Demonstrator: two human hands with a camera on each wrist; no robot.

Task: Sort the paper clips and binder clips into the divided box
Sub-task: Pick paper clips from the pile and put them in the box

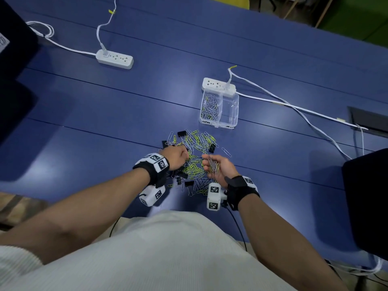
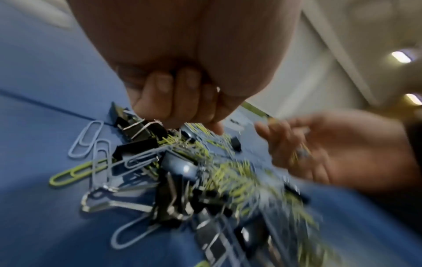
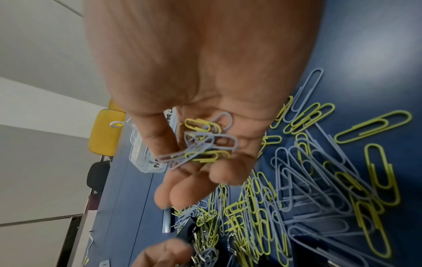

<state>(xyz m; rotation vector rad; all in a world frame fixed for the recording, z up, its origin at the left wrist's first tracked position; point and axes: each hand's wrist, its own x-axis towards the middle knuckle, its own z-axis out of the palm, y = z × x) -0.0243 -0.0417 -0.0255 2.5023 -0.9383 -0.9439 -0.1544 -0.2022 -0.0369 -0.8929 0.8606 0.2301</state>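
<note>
A mixed pile of grey and yellow-green paper clips [image 1: 197,148] and black binder clips [image 1: 181,133] lies on the blue table just before me. My left hand [image 1: 178,157] hovers over the pile's left side. Its fingers [image 2: 182,101] are curled and the tips touch the pile; I see nothing clearly held between them. My right hand [image 1: 214,165] is palm up at the pile's right side, its fingers cupped round a small bunch of paper clips [image 3: 200,144]. The clear divided box [image 1: 236,114] stands beyond the pile. Its left compartment holds paper clips [image 1: 210,108]; its right compartment looks empty.
A white power strip [image 1: 218,86] sits right behind the box, with cables running off to the right. A second power strip [image 1: 114,59] lies at the far left. Dark objects stand at the left edge [image 1: 14,59] and the right edge [image 1: 367,196] of the table.
</note>
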